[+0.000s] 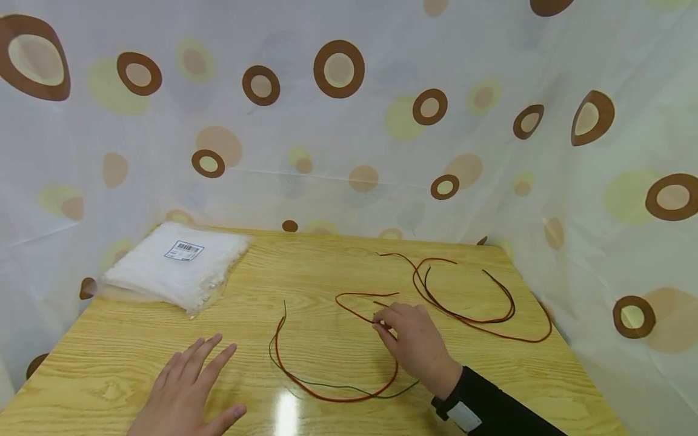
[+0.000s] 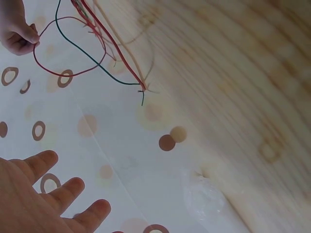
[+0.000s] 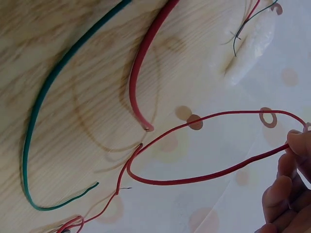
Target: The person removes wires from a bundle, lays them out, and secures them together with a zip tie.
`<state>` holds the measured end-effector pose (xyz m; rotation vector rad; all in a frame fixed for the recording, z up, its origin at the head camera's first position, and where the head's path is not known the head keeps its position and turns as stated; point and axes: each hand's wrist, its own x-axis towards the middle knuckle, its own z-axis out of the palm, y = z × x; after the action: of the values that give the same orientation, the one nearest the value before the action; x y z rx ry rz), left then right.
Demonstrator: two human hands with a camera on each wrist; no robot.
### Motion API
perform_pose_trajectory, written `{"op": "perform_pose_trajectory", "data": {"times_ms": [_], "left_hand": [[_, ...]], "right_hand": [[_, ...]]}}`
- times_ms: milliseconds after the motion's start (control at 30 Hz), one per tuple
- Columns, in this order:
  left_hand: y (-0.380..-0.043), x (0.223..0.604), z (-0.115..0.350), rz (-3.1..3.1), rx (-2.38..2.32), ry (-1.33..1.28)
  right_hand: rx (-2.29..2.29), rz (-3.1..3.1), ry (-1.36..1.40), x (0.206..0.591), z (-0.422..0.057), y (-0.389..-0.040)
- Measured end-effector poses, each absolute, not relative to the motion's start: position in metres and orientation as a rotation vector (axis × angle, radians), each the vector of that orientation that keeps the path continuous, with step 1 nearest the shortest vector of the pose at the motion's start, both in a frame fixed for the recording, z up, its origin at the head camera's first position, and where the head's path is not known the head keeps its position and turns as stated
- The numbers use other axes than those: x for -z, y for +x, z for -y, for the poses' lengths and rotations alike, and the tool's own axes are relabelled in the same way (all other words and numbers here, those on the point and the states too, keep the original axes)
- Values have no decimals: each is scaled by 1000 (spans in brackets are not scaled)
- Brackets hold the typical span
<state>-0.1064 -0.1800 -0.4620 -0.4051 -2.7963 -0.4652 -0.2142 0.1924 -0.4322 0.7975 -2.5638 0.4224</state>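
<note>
Over the table's middle right, my right hand [image 1: 417, 345] pinches a thin red wire [image 1: 362, 294] between thumb and fingertips. In the right wrist view this red wire [image 3: 209, 180] makes a long loop from the fingers [image 3: 297, 145]. Below and left of that hand, a thicker red wire [image 1: 327, 398] curves across the wood beside a thin green wire [image 1: 338, 386]. My left hand [image 1: 188, 387] hovers at the near left, fingers spread, holding nothing. Its fingers [image 2: 68, 191] also appear in the left wrist view, well apart from the wires.
Further right lie more red wires [image 1: 523, 340] and a black wire [image 1: 455, 314] in loose curves. A clear plastic bag of white pieces [image 1: 147, 254] with a label lies at the back left of the wooden table [image 1: 294, 266]. A patterned curtain [image 1: 305, 133] surrounds the table's back and sides.
</note>
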Motion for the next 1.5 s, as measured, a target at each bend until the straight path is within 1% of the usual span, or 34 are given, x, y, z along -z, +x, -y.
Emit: {"op": "perform_pose_trajectory", "data": {"times_ms": [400,667,1000,1500], "left_hand": [[-106,464,182,2787,458,-394],[-106,464,182,2789,449,-404],[-104,465,181,2779,470,-404],[-102,468,182,2756,435,-426]], "right_hand": [[-462,2531,967,438,-177,-201],[-429,2417,1109,444,-171,-187],[-475,2485,1153,447,-167,-172],[-421,2678,1205,454,-171,-163]]}}
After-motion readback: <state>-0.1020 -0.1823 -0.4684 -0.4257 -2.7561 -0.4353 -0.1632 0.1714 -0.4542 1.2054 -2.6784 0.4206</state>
